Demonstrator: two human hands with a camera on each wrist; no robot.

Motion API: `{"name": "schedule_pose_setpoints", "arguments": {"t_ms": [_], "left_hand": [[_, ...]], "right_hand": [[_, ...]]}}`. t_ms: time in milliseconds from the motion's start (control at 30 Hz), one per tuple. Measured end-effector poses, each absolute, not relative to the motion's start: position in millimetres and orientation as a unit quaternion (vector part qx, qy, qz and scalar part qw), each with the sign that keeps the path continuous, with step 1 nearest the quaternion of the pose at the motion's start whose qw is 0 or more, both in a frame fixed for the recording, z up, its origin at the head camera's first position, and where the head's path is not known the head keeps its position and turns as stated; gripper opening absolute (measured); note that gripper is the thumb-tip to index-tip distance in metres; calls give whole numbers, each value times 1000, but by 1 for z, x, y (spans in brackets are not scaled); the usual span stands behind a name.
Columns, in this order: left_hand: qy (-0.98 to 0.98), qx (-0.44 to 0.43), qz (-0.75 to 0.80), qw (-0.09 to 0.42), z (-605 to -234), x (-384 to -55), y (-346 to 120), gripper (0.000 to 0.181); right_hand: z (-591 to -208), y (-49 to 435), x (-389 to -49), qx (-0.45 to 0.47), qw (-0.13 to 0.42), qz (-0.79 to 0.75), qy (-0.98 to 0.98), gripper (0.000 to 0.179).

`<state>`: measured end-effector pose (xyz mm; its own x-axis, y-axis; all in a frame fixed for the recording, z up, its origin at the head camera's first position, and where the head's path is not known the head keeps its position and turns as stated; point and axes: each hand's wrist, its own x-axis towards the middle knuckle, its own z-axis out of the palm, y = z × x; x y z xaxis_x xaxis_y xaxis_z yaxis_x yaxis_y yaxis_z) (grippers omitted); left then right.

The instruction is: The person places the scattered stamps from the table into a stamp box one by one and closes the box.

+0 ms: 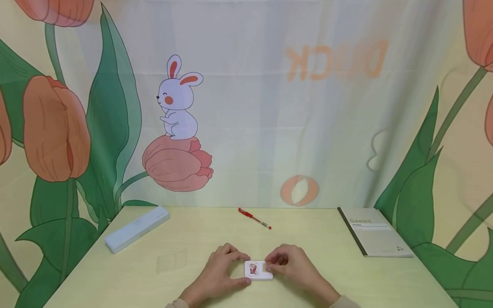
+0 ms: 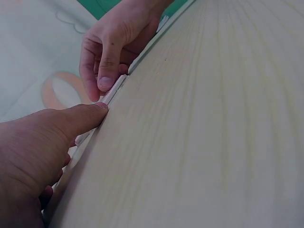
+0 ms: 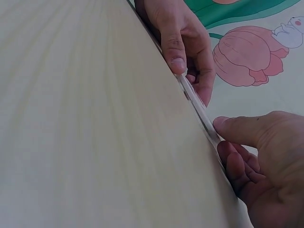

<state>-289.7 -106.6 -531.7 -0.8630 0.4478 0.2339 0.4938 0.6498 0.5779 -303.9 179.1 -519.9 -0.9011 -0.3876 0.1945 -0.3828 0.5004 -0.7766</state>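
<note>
A small flat white case (image 1: 259, 276) lies on the table between both hands. On its left part is a picture (image 1: 253, 268) of a red figure; a small tan patch (image 1: 264, 267) shows at its right end, partly covered by fingers. My left hand (image 1: 222, 270) grips the case's left end, thumb at the near corner and index finger at the far one. My right hand (image 1: 293, 266) has its fingers curled at the right end, with thumb and index finger on the case by the tan patch. Both wrist views show the case (image 3: 202, 111) nearly edge-on.
A clear, see-through sheet or cover (image 1: 171, 262) lies left of the hands. Beyond it is a pale blue pencil case (image 1: 137, 229). A red pen (image 1: 254, 217) lies behind the white case, and a notebook (image 1: 375, 233) at the right. A printed curtain (image 1: 246, 107) hangs behind the table.
</note>
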Motion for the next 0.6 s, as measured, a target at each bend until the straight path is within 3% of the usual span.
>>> {"name": "schedule_pose_setpoints", "arguments": {"t_ms": [300, 600], "left_hand": [[-906, -258, -334, 32, -532, -289, -106, 56], [-907, -257, -333, 33, -532, -289, -106, 57]], "right_hand": [[-520, 182, -306, -206, 18, -467, 860, 7], [-519, 189, -308, -188, -2, -470, 862, 14]]}}
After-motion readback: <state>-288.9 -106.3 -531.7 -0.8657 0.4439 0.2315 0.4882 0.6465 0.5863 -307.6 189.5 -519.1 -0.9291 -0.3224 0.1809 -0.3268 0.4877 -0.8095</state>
